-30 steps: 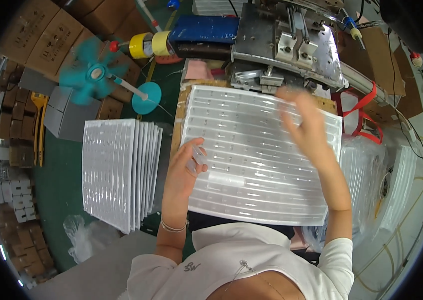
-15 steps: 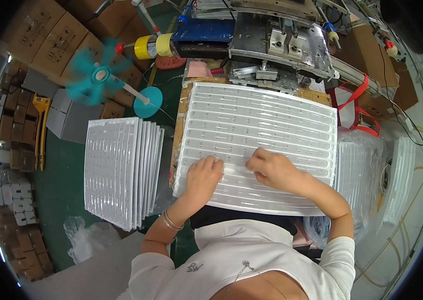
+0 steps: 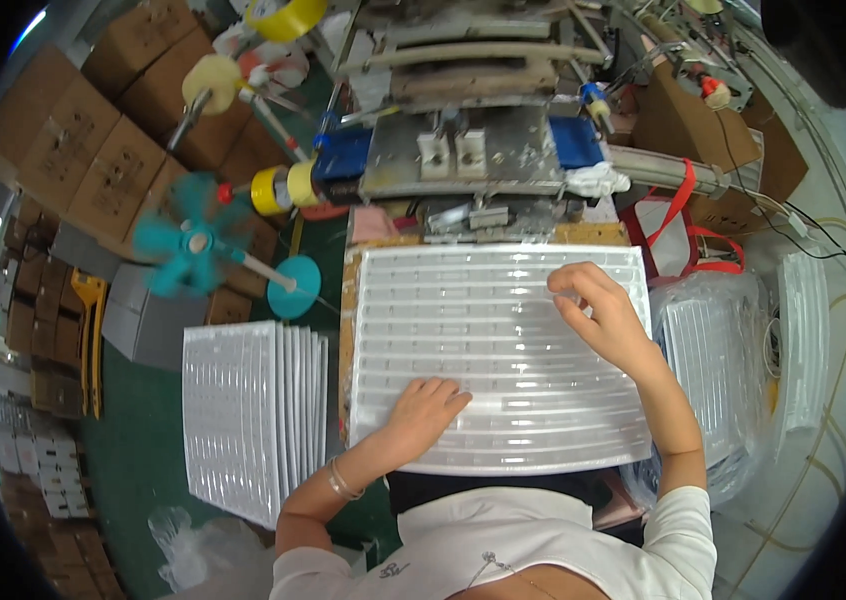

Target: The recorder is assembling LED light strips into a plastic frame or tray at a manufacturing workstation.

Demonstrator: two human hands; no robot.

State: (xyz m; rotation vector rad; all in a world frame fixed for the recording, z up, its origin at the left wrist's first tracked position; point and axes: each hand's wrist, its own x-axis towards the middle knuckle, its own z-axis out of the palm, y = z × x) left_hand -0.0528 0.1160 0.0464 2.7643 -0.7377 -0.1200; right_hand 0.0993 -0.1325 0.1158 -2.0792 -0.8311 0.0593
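In front of me lies a wide, white ribbed plastic tray (image 3: 533, 430) with long, shiny parallel channels. Small marks or parts line the channels, too small to make out. My left hand (image 3: 423, 415) rests flat on its lower left part, fingers stretched. Over the upper right part of the tray is my right hand (image 3: 605, 320), fingers bent, thumb and forefinger apart; I see nothing held between them.
A stack of similar trays (image 3: 230, 410) stands at the left. More trays in clear plastic (image 3: 708, 360) sit at the right. Beyond the tray is a metal machine (image 3: 458, 155). A turquoise fan (image 3: 193, 240) spins at the far left near cardboard boxes (image 3: 118, 150).
My right hand has moved from the tray's middle to its upper right, and its fingers have parted. My left hand stays on the lower left. The view has tilted toward the machine.
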